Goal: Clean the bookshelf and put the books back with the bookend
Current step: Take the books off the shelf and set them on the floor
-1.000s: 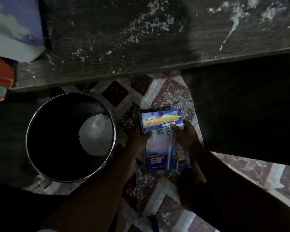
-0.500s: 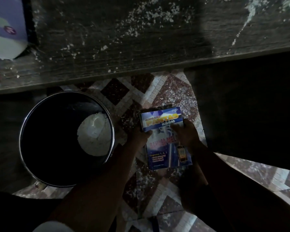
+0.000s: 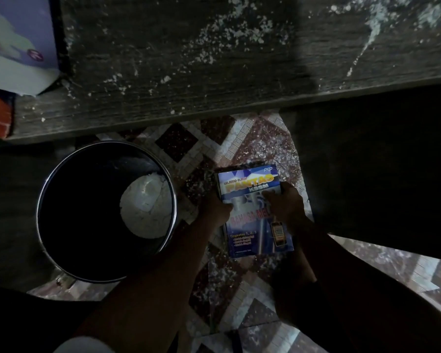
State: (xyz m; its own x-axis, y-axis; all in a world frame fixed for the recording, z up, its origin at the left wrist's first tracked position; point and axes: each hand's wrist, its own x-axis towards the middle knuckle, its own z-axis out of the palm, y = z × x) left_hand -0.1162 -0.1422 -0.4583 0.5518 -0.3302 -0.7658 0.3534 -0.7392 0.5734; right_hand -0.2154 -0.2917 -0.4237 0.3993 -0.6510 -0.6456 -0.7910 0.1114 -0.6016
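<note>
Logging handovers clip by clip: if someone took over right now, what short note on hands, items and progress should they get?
Left hand and right hand each grip an edge of the blue book, down by the tiled floor.
Bucket with a white wad stands left of it. Other books sit at the far left of the shelf board.
Done: the rest of the board is bare of books.
Left: wipe off white flecks, put books back; bookend not in view.
</note>
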